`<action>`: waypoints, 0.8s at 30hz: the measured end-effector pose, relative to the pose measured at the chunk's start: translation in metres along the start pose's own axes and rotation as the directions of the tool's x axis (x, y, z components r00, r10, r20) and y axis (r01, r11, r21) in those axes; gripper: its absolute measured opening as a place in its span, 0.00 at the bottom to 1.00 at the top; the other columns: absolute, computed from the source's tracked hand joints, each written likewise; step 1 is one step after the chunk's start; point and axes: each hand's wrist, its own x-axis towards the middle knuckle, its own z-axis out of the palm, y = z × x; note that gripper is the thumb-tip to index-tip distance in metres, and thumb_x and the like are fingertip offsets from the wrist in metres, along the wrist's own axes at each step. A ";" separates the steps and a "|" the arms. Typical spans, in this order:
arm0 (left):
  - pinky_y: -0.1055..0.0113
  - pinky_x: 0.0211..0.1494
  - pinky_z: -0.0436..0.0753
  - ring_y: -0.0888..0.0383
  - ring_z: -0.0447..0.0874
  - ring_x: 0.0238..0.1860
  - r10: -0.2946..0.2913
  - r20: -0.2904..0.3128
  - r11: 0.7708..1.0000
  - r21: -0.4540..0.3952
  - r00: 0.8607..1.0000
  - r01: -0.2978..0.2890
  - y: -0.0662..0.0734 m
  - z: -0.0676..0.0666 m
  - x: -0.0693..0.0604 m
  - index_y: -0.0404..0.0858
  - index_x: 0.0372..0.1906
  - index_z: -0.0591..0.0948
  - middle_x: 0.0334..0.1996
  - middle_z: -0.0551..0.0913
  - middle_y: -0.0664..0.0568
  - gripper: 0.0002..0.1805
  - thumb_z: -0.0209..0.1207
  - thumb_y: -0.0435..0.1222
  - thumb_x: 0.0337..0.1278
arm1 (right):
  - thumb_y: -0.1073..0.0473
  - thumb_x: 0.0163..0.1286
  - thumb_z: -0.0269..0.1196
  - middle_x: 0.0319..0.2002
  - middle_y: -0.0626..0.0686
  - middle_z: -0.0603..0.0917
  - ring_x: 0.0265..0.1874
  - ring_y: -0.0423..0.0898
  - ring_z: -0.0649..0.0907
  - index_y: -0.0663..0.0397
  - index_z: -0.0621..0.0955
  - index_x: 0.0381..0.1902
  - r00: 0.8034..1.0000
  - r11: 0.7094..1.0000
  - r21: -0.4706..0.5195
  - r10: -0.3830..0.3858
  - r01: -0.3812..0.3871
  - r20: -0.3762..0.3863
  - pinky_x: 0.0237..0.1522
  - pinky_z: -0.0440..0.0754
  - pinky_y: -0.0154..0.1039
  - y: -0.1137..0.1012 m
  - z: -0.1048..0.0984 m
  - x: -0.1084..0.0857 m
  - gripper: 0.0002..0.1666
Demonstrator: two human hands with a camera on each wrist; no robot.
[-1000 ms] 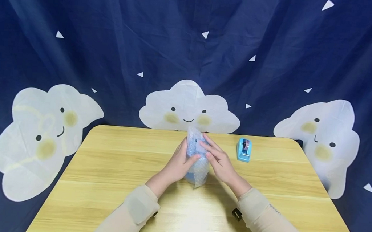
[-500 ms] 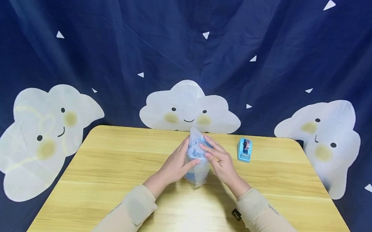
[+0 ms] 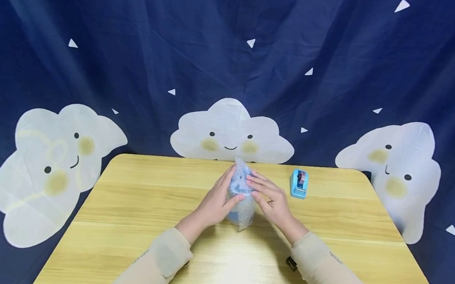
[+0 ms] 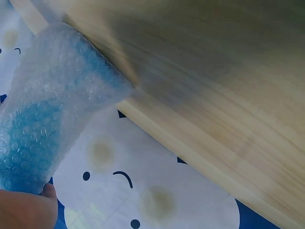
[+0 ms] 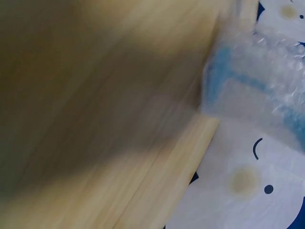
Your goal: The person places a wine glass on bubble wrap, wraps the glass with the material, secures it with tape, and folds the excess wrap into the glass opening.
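Observation:
A blue item in clear bubble wrap (image 3: 241, 185) stands near the middle of the table, between the two hands. Its exact kind is hidden by the wrap. My left hand (image 3: 215, 201) grips its left side, with the thumb across the front. On the upper right, my right hand (image 3: 274, 202) holds the wrap with its fingers over the top and thumb near the front. In the left wrist view, blue shows through the wrapped bundle (image 4: 33, 143), and part of the left hand (image 4: 21, 210) touches its end. The right wrist view shows the bundle's base (image 5: 238, 86); no fingers appear there.
A light blue tape dispenser (image 3: 298, 184) with a roll of tape stands on the wooden table (image 3: 135, 197), right of the hands. Behind the far edge hangs a dark blue curtain (image 3: 202, 59) with white clouds. A small black part (image 3: 291, 263) shows beneath the right sleeve.
The wrap's upper tip has shifted slightly to the right. The left fingers have moved a little the same way along it, and the right fingers have shifted slightly on the wrap.

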 end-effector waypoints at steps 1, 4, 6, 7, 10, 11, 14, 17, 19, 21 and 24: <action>0.52 0.78 0.51 0.50 0.43 0.79 0.007 -0.001 1.000 -0.006 1.000 -0.007 0.000 0.001 0.000 0.44 0.81 0.39 0.81 0.40 0.53 0.45 0.48 0.55 0.74 | 0.68 0.66 0.65 0.56 0.65 0.82 0.63 0.62 0.76 0.67 0.84 0.52 1.000 1.000 -0.009 -0.025 0.025 0.019 0.70 0.68 0.50 0.000 -0.002 0.000 0.17; 0.52 0.78 0.51 0.52 0.42 0.79 0.032 -0.012 0.999 -0.019 0.999 -0.032 -0.001 0.002 -0.001 0.45 0.81 0.40 0.81 0.39 0.56 0.44 0.48 0.54 0.75 | 0.59 0.70 0.63 0.59 0.65 0.81 0.65 0.64 0.74 0.65 0.83 0.55 0.994 0.997 -0.027 -0.065 0.067 0.084 0.71 0.67 0.51 0.001 -0.008 -0.001 0.19; 0.51 0.78 0.51 0.50 0.42 0.79 0.057 -0.026 0.998 -0.021 0.998 -0.058 -0.003 0.003 -0.001 0.42 0.81 0.42 0.81 0.40 0.54 0.43 0.49 0.53 0.75 | 0.55 0.73 0.62 0.61 0.62 0.80 0.67 0.60 0.73 0.62 0.83 0.57 0.990 0.998 -0.035 -0.052 0.056 0.128 0.72 0.66 0.50 0.002 -0.012 -0.001 0.20; 0.51 0.78 0.51 0.49 0.43 0.79 0.070 -0.032 0.997 -0.018 0.997 -0.071 -0.004 0.003 -0.001 0.41 0.81 0.43 0.81 0.41 0.53 0.42 0.49 0.52 0.75 | 0.53 0.74 0.61 0.61 0.61 0.80 0.67 0.59 0.73 0.61 0.83 0.57 0.989 0.998 -0.038 -0.042 0.048 0.145 0.72 0.66 0.50 0.002 -0.014 0.000 0.21; 0.49 0.78 0.52 0.48 0.44 0.79 0.104 -0.048 0.994 -0.013 0.993 -0.105 -0.005 0.004 -0.002 0.38 0.80 0.48 0.80 0.44 0.50 0.41 0.50 0.51 0.75 | 0.54 0.75 0.61 0.62 0.58 0.80 0.68 0.56 0.72 0.58 0.83 0.57 0.985 0.999 -0.038 -0.009 0.016 0.174 0.72 0.65 0.48 0.002 -0.017 0.000 0.19; 0.49 0.78 0.52 0.48 0.45 0.79 0.115 -0.052 0.993 -0.008 0.992 -0.115 -0.006 0.004 -0.003 0.38 0.80 0.49 0.80 0.45 0.50 0.40 0.50 0.50 0.75 | 0.56 0.74 0.62 0.62 0.58 0.80 0.68 0.56 0.72 0.58 0.84 0.57 0.985 0.999 -0.039 -0.006 0.013 0.174 0.72 0.65 0.48 0.002 -0.017 -0.001 0.18; 0.49 0.78 0.53 0.51 0.46 0.79 0.136 -0.061 0.991 0.021 0.989 -0.135 -0.006 0.003 -0.003 0.40 0.80 0.53 0.80 0.49 0.51 0.38 0.51 0.49 0.75 | 0.65 0.67 0.66 0.60 0.59 0.81 0.67 0.56 0.73 0.59 0.85 0.55 0.989 0.999 -0.036 -0.011 0.016 0.149 0.71 0.67 0.47 0.003 -0.019 -0.001 0.18; 0.50 0.78 0.54 0.51 0.48 0.79 0.158 -0.067 0.985 0.078 0.985 -0.153 -0.007 0.002 -0.003 0.41 0.79 0.56 0.79 0.52 0.51 0.36 0.51 0.49 0.75 | 0.73 0.58 0.69 0.58 0.62 0.82 0.66 0.57 0.75 0.61 0.86 0.52 0.993 0.999 -0.036 -0.021 0.025 0.112 0.70 0.68 0.46 0.004 -0.019 -0.002 0.23; 0.50 0.78 0.55 0.50 0.50 0.78 0.177 -0.064 0.978 0.125 0.982 -0.168 -0.008 0.003 -0.003 0.40 0.79 0.57 0.79 0.54 0.50 0.35 0.50 0.49 0.75 | 0.77 0.53 0.70 0.56 0.62 0.83 0.65 0.57 0.76 0.62 0.86 0.51 0.995 0.999 -0.041 -0.020 0.024 0.099 0.70 0.69 0.45 0.004 -0.018 -0.003 0.25; 0.49 0.78 0.56 0.49 0.50 0.78 0.199 -0.058 0.967 0.174 0.978 -0.187 -0.010 0.003 -0.004 0.40 0.78 0.59 0.78 0.56 0.50 0.34 0.49 0.49 0.76 | 0.77 0.52 0.70 0.55 0.63 0.83 0.64 0.57 0.77 0.62 0.86 0.50 0.995 0.999 -0.049 -0.018 0.023 0.099 0.69 0.69 0.45 0.003 -0.017 -0.003 0.25; 0.48 0.78 0.57 0.50 0.50 0.78 0.231 -0.058 0.951 0.222 0.971 -0.213 -0.012 0.003 -0.005 0.40 0.76 0.62 0.78 0.58 0.49 0.31 0.49 0.48 0.76 | 0.77 0.51 0.71 0.55 0.63 0.84 0.63 0.58 0.77 0.63 0.86 0.49 0.995 0.999 -0.049 -0.006 0.011 0.097 0.69 0.69 0.46 0.002 -0.016 -0.002 0.24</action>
